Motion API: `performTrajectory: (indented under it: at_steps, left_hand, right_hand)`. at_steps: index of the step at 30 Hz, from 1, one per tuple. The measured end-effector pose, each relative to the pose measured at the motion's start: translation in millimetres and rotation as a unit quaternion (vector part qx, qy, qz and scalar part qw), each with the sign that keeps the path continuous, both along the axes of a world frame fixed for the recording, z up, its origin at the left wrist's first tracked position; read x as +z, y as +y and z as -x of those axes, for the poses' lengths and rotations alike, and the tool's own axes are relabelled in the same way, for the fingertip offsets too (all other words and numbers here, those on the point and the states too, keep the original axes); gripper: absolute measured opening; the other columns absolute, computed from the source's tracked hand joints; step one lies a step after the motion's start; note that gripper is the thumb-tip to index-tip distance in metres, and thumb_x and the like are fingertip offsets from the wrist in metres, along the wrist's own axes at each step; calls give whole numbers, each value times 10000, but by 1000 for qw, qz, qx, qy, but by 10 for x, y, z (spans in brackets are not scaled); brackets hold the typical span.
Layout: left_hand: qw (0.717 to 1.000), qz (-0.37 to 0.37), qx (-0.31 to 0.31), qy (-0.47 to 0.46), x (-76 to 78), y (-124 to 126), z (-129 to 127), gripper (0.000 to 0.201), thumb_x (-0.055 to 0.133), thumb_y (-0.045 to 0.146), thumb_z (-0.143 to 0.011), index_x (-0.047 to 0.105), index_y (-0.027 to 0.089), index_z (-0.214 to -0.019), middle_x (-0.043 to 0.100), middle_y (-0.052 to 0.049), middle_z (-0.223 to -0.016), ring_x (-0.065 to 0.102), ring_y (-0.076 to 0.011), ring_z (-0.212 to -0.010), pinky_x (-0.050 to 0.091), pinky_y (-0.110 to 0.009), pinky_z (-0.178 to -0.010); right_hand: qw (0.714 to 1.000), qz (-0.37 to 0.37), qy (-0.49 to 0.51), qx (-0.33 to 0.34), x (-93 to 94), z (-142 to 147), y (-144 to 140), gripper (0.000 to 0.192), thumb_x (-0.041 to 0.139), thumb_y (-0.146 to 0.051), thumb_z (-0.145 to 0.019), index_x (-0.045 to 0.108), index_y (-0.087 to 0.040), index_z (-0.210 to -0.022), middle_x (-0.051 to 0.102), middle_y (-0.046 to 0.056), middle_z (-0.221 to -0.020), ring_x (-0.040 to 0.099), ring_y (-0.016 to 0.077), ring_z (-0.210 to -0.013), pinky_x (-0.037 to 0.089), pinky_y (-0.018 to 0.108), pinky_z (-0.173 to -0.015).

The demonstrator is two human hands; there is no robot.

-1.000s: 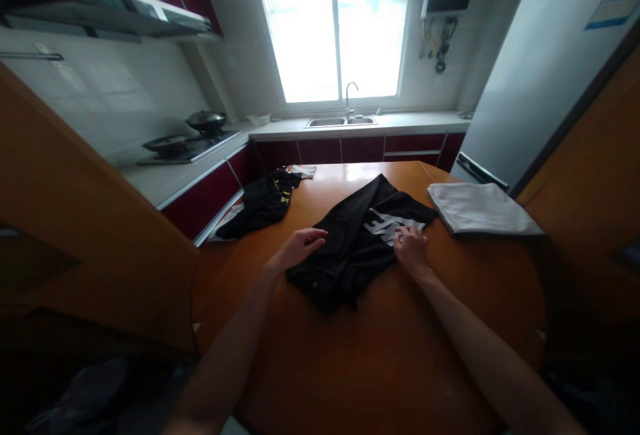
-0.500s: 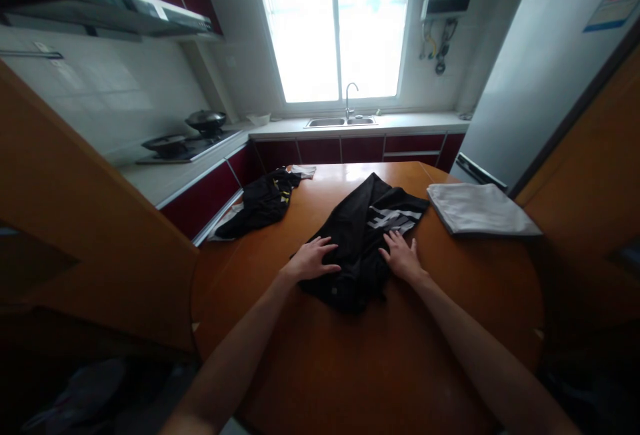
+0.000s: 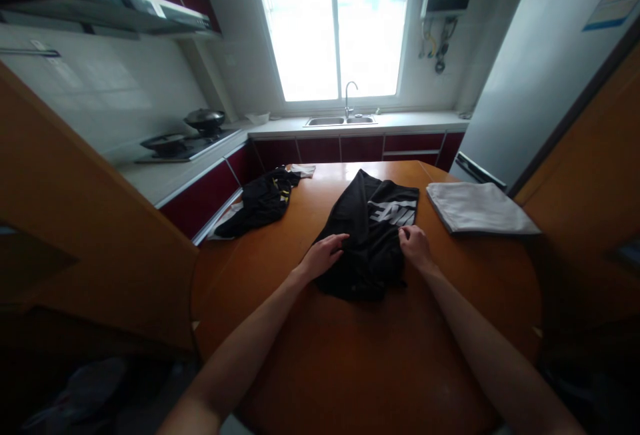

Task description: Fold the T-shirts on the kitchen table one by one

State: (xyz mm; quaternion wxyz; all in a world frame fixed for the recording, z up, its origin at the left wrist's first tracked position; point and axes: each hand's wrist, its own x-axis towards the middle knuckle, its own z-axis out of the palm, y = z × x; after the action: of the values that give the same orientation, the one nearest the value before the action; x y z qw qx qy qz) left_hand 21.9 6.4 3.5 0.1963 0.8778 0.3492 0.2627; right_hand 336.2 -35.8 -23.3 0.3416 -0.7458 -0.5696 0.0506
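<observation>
In front of me lies a black garment (image 3: pixel 363 248), partly folded, with white block lettering on its upper right part. My left hand (image 3: pixel 323 258) rests on its left side, fingers stretched out over the cloth and nothing gripped. At its right edge, just below the lettering, my right hand (image 3: pixel 416 244) has its fingers curled together on the cloth. The fingertips of that hand are partly hidden. Whether the garment is trousers or a top I cannot tell.
A wooden table (image 3: pixel 350 362) with rounded sides carries it all. Another black garment (image 3: pixel 265 202) with yellow and white parts lies crumpled at the left edge. Folded white cloth (image 3: pixel 480 207) lies at the right. Beyond are a sink (image 3: pixel 327 122), a stove (image 3: pixel 193 148) and a fridge (image 3: pixel 540 68).
The black garment has shifted slightly right and its lettered part lies flatter. My left hand has moved right. My right hand has gone from spread fingers to closed at the edge.
</observation>
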Motion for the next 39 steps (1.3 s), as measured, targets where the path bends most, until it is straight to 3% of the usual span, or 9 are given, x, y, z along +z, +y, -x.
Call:
performTrajectory:
  at_steps: [6,10,14,17,22,27,30,35,39]
  left_hand:
    - [973,78,140,-166,160,365,534,455,643,342,-837,631,185,-1264,658,-22,-901,646,-155,-737,542,-283,-695]
    - [973,122,114,-160,103,437,657,441,672,419,-790,668,185,-1163,655,-16,-866,639,-157,-728,538,-297,-716]
    - [985,132,61,-93,-42,388,554,513,665,356,-781,637,213,-1272,637,5,-870,612,-145,-728,533,-294,-733]
    - [991,110,49,-53,-105,365,505,549,661,283,-772,621,210,-1314,613,24,-838,577,-134,-716,516,-287,-750]
    - [993,114,30,-28,-85,351,511,586,666,269,-797,583,218,-1374,561,42,-801,535,-128,-707,488,-269,-721]
    - [986,161,-8,-32,4,253,445,770,682,277,-804,427,256,-1529,506,59,-804,478,-109,-674,450,-243,-681]
    - [981,191,-38,-28,28,204,397,713,690,301,-819,479,264,-1499,481,64,-786,452,-100,-659,429,-231,-661]
    - [972,218,-56,-67,35,241,409,403,719,423,-826,689,196,-1158,477,54,-750,466,-98,-653,420,-225,-639]
    - [962,196,63,-181,95,394,568,371,731,475,-785,655,177,-993,530,30,-762,533,-118,-668,440,-218,-602]
  right_hand:
    - [998,44,29,16,112,40,-42,338,445,-325,-966,744,-169,-971,736,119,-1015,661,217,-927,440,275,-817]
    - [990,84,48,101,316,166,-176,401,450,-455,-984,743,-185,-941,737,75,-861,669,198,-797,429,264,-702]
    - [956,166,20,242,467,381,-415,454,572,-592,-906,713,-237,-1150,734,21,-820,661,190,-720,419,258,-632]
    - [937,200,-44,283,469,531,-542,442,703,-406,-826,677,-278,-1248,755,13,-916,690,201,-798,440,257,-683]
    - [957,167,-30,235,412,416,-434,273,596,-168,-807,775,-262,-990,772,18,-934,705,193,-849,473,252,-729]
    - [987,43,133,81,447,-259,-199,266,588,-154,-757,778,-168,-942,760,45,-809,701,185,-755,525,239,-673]
    - [967,-2,254,2,481,-624,-177,217,663,-173,-710,760,-107,-892,742,67,-738,688,183,-661,528,228,-567]
    - [924,10,377,-57,483,-869,-241,227,814,-173,-643,741,-85,-839,700,70,-607,635,164,-482,504,225,-443]
    - [917,9,389,-89,468,-949,-230,184,794,-141,-669,746,-101,-841,665,47,-544,617,157,-450,494,218,-419]
